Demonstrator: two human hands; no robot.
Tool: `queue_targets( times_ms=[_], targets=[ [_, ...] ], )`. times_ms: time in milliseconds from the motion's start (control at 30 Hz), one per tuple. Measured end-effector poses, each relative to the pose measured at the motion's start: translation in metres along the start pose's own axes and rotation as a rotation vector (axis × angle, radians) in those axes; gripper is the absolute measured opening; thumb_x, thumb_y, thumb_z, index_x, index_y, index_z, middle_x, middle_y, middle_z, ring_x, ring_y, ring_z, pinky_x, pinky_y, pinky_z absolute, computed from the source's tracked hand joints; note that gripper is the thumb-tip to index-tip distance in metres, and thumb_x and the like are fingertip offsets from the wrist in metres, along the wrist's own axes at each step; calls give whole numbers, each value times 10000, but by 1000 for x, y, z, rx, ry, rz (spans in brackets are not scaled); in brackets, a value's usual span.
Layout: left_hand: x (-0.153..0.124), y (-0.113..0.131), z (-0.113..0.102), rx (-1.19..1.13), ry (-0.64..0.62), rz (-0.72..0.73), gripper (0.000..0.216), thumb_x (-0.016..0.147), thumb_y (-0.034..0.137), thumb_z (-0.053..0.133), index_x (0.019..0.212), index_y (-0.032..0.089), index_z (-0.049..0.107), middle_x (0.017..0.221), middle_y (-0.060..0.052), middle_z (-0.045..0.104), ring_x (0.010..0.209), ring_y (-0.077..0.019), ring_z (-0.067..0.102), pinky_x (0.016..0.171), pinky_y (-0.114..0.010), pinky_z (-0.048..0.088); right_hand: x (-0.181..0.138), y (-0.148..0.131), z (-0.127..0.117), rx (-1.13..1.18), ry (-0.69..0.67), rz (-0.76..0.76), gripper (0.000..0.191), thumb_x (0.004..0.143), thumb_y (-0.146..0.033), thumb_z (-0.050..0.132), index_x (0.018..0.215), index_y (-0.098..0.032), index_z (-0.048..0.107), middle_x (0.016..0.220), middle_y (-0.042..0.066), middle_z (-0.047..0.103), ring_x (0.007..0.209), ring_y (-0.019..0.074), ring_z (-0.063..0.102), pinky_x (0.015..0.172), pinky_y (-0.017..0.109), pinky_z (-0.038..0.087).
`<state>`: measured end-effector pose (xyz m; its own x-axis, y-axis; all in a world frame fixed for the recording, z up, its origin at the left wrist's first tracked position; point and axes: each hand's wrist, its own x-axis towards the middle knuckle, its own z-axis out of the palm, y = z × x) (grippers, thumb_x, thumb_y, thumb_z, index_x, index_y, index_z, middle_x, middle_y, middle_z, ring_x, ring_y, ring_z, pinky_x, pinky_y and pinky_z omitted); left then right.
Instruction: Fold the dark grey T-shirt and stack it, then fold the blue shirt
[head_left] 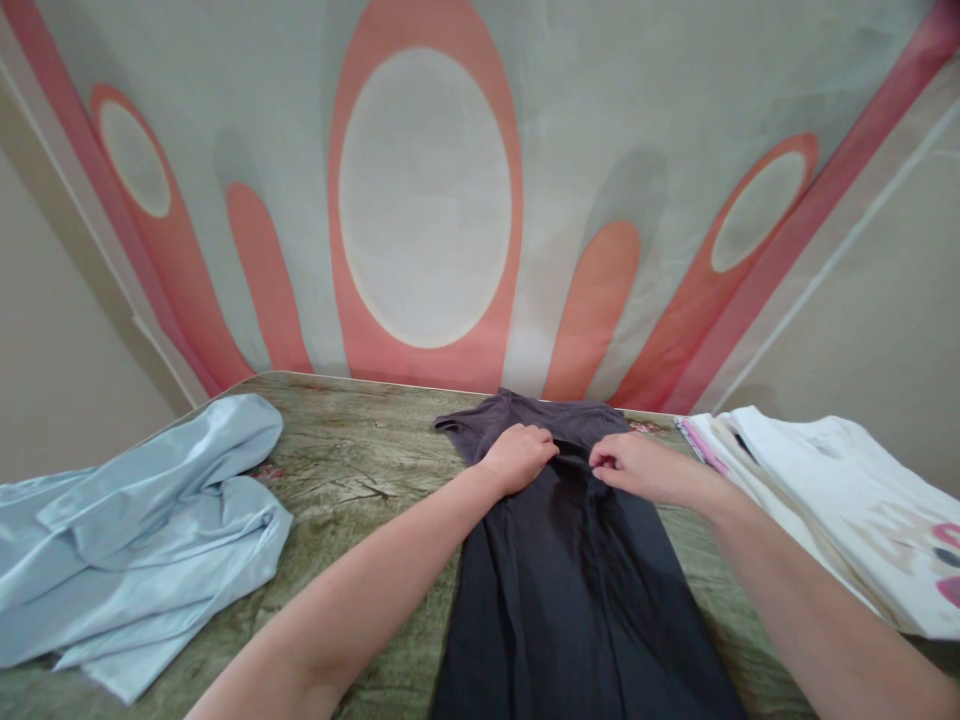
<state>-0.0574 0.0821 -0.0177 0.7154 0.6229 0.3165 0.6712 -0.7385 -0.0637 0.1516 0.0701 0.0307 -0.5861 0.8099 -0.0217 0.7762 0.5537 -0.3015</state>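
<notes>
A dark grey shirt (570, 580) lies lengthwise on the green-brown table (360, 470), folded into a narrow strip that runs from near me to the far edge. My left hand (519, 455) is closed and pinches the shirt's cloth near its far end. My right hand (634, 466) is closed too, gripping the same cloth just to the right, a small gap between the two hands. Both forearms reach in from the bottom of the view.
A crumpled light blue garment (142, 530) lies on the table's left side. A stack of white folded garments with pink print (832, 500) sits at the right. A wall hanging with pink and orange shapes (427, 200) rises behind the table's far edge.
</notes>
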Motion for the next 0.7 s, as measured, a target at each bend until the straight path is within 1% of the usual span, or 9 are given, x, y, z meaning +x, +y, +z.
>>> queue_targets(
  times_ms=[100, 233, 333, 467, 600, 700],
  targets=[
    [0, 3, -5, 43, -3, -26, 167, 845, 169, 460, 878, 178, 624, 878, -60, 604, 849, -187, 552, 729, -290, 402, -3, -3, -5, 55, -57, 33, 135, 729, -254, 527, 675, -202, 639, 628, 18, 628, 557, 157, 535, 510, 262, 320],
    [0, 4, -9, 62, 3, -73, 131, 840, 176, 461, 863, 164, 590, 888, -64, 600, 823, -185, 551, 706, -285, 398, -3, -6, -7, 139, -124, -3, 166, 750, -280, 522, 694, -193, 651, 666, 23, 649, 600, 164, 562, 537, 257, 350],
    [0, 3, -10, 74, -6, -76, 114, 835, 157, 464, 870, 163, 573, 869, -57, 608, 812, -187, 564, 709, -290, 402, -1, -11, -2, 168, -115, -56, 175, 761, -282, 516, 715, -185, 654, 702, 34, 658, 640, 171, 571, 568, 257, 370],
    [-1, 1, -10, 96, -49, -24, 107, 820, 129, 477, 858, 163, 571, 853, -47, 624, 805, -188, 585, 713, -296, 411, 1, -17, 4, 107, -99, -81, 185, 771, -276, 507, 747, -168, 655, 776, 60, 667, 705, 183, 582, 633, 265, 391],
    [-1, 3, -14, 105, -98, 37, 119, 799, 116, 495, 839, 163, 597, 869, -63, 636, 833, -194, 598, 766, -309, 414, 0, -16, 0, 90, -100, -79, 197, 779, -294, 503, 790, -163, 649, 789, 58, 663, 710, 179, 585, 645, 265, 403],
    [-1, 8, -20, 66, -161, 73, 147, 774, 109, 513, 860, 168, 616, 880, -77, 648, 873, -205, 606, 797, -316, 418, 0, -8, -5, 159, -53, -56, 203, 777, -311, 514, 855, -166, 633, 803, 46, 657, 683, 161, 581, 612, 252, 415]
  ],
)
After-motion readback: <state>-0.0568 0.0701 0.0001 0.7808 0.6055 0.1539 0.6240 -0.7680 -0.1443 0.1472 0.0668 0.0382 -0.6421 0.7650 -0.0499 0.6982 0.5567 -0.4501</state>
